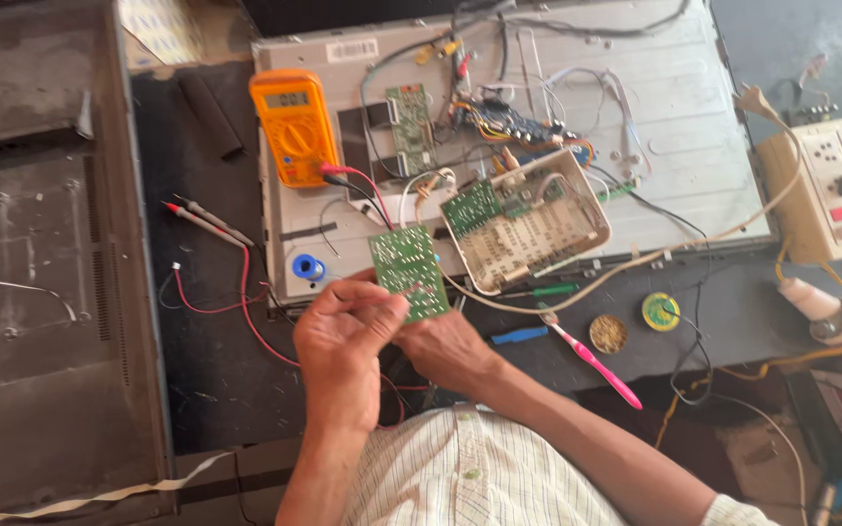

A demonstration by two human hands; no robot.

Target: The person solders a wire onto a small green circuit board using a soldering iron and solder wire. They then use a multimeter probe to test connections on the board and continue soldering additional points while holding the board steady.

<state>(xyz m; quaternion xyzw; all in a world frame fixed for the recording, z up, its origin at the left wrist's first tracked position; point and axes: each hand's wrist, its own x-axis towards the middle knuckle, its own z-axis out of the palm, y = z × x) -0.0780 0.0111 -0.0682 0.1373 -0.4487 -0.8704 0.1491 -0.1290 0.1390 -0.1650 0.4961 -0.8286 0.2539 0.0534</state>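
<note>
Head view: two hands hold a small green circuit board over a cluttered repair bench.

The left hand (pixel 343 336) pinches the circuit board (pixel 408 272) by its near left edge; the right hand (pixel 450 346) grasps it from below. The board sits just near of a grey panel (pixel 674 107). On the panel lie an orange meter (pixel 294 127) at far left and a white tray (pixel 528 219) just right of the board. A pink toothbrush (pixel 592 362) lies to the right.
</note>
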